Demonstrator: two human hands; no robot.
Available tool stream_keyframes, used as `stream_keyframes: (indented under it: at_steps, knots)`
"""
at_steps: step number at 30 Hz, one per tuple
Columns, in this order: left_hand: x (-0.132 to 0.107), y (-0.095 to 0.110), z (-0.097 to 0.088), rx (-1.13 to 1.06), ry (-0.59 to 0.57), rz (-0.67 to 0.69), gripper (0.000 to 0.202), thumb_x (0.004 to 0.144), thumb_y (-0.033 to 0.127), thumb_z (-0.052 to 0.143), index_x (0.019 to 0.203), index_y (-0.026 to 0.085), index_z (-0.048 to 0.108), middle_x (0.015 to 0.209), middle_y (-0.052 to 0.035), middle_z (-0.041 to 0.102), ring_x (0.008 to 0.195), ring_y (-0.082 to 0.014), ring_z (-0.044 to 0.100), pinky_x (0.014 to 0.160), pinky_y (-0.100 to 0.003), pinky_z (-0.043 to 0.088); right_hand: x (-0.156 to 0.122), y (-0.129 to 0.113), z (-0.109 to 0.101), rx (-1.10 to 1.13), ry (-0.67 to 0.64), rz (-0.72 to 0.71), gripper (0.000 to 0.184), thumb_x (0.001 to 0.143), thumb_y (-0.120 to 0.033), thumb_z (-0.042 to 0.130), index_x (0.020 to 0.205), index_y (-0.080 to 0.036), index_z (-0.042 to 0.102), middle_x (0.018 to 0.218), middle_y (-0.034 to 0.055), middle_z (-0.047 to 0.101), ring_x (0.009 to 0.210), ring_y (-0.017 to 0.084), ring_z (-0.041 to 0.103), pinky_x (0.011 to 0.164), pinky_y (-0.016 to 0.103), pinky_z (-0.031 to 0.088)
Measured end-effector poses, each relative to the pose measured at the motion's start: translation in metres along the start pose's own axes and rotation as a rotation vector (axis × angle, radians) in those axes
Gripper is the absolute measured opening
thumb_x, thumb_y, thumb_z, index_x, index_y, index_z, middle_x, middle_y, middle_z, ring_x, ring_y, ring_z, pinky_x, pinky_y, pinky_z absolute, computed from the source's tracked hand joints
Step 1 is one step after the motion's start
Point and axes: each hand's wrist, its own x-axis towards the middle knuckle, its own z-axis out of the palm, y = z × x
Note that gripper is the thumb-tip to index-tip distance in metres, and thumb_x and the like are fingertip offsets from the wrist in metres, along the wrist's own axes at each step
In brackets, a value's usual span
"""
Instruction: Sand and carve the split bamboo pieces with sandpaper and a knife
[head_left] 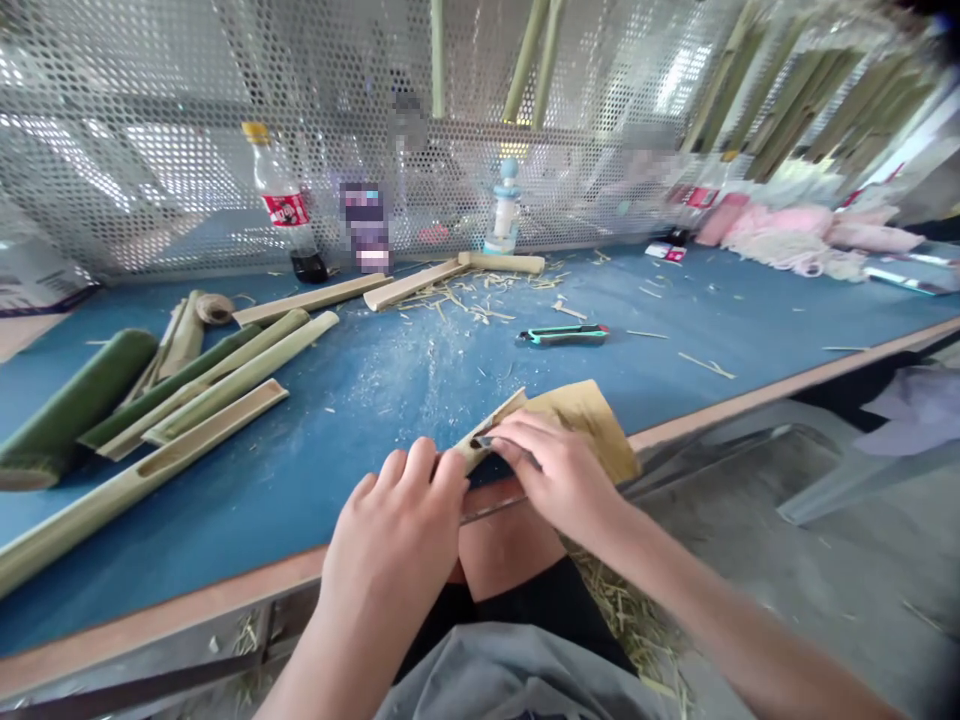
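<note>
My left hand (405, 510) is closed on a split bamboo piece (513, 402) at the front edge of the table. The fingers of my right hand (551, 465) are pinched over the hollow of this piece. Between them shows a small dark grey bit (484, 441), too little of it to name. A yellow-brown sheet (592, 415), like the back of sandpaper, lies partly under my right hand and reaches the table edge. Beyond my hands rests a teal and black utility knife (566, 335).
Bamboo pieces lie at left, among them a green tube (90, 405) and a long half-tube (97, 500). A twine roll (216, 308), a cola bottle (289, 210) and a light-blue bottle (504, 215) stand farther back. Shavings (472, 300) and pale dust litter the blue tabletop (375, 375).
</note>
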Motion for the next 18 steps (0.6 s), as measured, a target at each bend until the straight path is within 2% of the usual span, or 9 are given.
stream_keyframes:
  at_steps: [4,9,11,14,18]
  knots:
    - [0.0,0.001,-0.002,0.006,-0.003,-0.008,0.007,0.094,0.022,0.048,0.087,0.024,0.048,0.084,-0.0022,0.053,0.077,-0.0223,0.055,0.063,-0.034,0.039,0.001,0.01,-0.006,-0.101,0.065,0.105,0.023,0.097,-0.021,0.044,0.087,-0.018,0.065,0.089,0.0085,0.066,0.084,0.021,0.062,0.077,0.034,0.05]
    - [-0.002,0.004,-0.003,0.037,0.018,0.005,0.007,0.09,0.02,0.052,0.087,0.024,0.048,0.082,-0.0017,0.053,0.075,-0.0231,0.055,0.062,-0.035,0.039,-0.005,-0.01,0.005,0.015,-0.033,-0.03,0.022,0.098,-0.019,0.043,0.1,-0.019,0.065,0.101,0.0079,0.067,0.095,0.02,0.062,0.083,0.031,0.049]
    - [-0.003,0.006,-0.003,0.058,0.036,0.01,0.007,0.091,0.021,0.051,0.087,0.024,0.047,0.082,-0.0014,0.053,0.076,-0.0233,0.056,0.062,-0.035,0.039,0.0,-0.004,0.0,-0.014,-0.043,-0.01,0.022,0.099,-0.024,0.045,0.096,-0.02,0.066,0.098,0.0062,0.068,0.09,0.019,0.064,0.082,0.031,0.049]
    - [-0.006,0.008,0.0,0.078,0.051,-0.024,0.008,0.094,0.024,0.047,0.086,0.024,0.047,0.082,-0.0017,0.053,0.076,-0.0233,0.057,0.063,-0.036,0.041,0.009,0.03,-0.027,-0.172,0.049,0.129,0.026,0.098,-0.029,0.045,0.088,-0.019,0.067,0.09,0.0064,0.069,0.078,0.02,0.064,0.075,0.032,0.049]
    - [-0.006,-0.004,-0.004,0.068,0.058,-0.046,0.012,0.095,0.028,0.049,0.086,0.02,0.046,0.079,-0.0021,0.053,0.073,-0.021,0.059,0.061,-0.033,0.043,0.0,0.073,-0.075,-0.241,0.279,0.251,0.027,0.096,-0.035,0.046,0.094,-0.018,0.068,0.094,0.0092,0.071,0.086,0.024,0.066,0.077,0.035,0.049]
